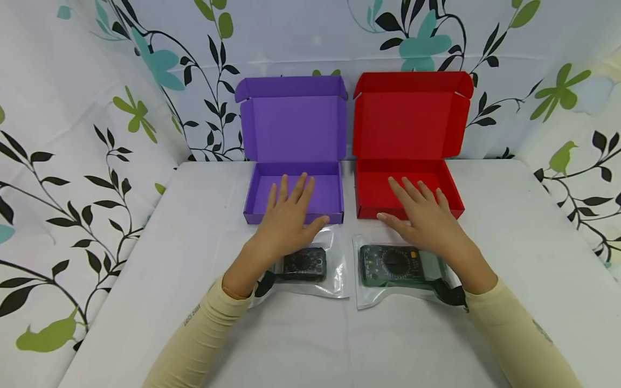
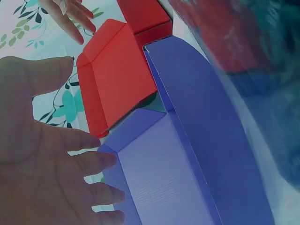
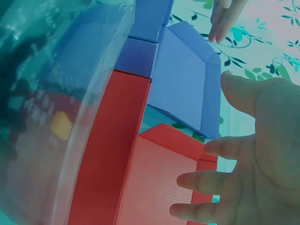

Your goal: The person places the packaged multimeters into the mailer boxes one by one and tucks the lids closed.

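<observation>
My left hand (image 1: 287,222) hovers with spread fingers over the front of an open purple box (image 1: 293,129). Over the front of an open red box (image 1: 412,124), my right hand (image 1: 427,220) is likewise spread, palm down. Neither hand holds anything. Below the left hand lies a clear plastic bag with a small dark multimeter (image 1: 304,264) inside. A larger multimeter (image 1: 393,264) with an orange button lies in another clear bag, partly under the right wrist. Both wrist views show bare palms, the left palm (image 2: 42,159) and the right palm (image 3: 267,159), with the boxes beyond.
Both boxes stand side by side on a white-covered table (image 1: 310,345), their lids raised toward the back. Behind and beside the table hangs a white curtain (image 1: 301,32) with leaf and flower prints.
</observation>
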`<state>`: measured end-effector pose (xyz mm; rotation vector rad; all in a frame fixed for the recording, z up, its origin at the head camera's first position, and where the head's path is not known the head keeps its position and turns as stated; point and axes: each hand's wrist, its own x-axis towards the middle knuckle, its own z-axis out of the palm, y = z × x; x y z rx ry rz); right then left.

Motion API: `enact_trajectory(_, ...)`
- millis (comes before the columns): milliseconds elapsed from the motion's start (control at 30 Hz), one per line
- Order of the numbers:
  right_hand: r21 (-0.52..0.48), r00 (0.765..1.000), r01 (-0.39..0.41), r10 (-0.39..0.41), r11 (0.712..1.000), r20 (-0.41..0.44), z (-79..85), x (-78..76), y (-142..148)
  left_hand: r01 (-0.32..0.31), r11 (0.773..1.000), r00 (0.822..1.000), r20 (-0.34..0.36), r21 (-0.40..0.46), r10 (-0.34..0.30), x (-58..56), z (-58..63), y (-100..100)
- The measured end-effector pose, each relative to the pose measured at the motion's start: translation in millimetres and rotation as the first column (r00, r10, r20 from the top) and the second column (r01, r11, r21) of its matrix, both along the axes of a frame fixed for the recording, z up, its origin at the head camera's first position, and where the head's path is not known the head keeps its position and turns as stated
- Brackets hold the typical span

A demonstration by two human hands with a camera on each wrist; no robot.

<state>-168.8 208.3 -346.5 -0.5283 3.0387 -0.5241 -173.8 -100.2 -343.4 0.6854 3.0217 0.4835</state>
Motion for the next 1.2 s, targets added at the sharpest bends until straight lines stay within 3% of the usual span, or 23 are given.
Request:
enact_trajectory(200, -0.004, 1.0, -0.01, 0.01, 1.0, -0.028, 0.8, 9.8, 4.7, 0.035, 0.999, 0.999, 0.006, 0.0, -0.035, -0.8, 3.0, 12.8)
enact_trajectory(467, -0.083, 0.986, -0.144, 0.137, 0.986, -0.092, -6.5, 29.3, 4.7, 0.12, 0.989, 0.993, 0.03, -0.084, -0.118, -6.2, -1.2, 41.0)
enact_trajectory(633, -0.11, 0.969, -0.223, 0.207, 0.969, -0.134, -13.6, 41.1, 7.1, 0.186, 0.968, 0.982, 0.029, -0.165, -0.184, -14.6, -3.8, 56.1)
enact_trajectory(900, -0.014, 0.948, -0.312, 0.31, 0.95, -0.067, -28.1, 53.4, 13.1, 0.237, 0.946, 0.969, 0.129, -0.22, -0.212, -26.2, -8.3, 75.9)
enact_trajectory(1200, 0.051, 0.942, -0.334, 0.334, 0.941, 0.019, -37.9, 57.8, 18.0, 0.237, 0.935, 0.968, 0.15, -0.264, -0.203, -35.6, -17.8, 88.5)
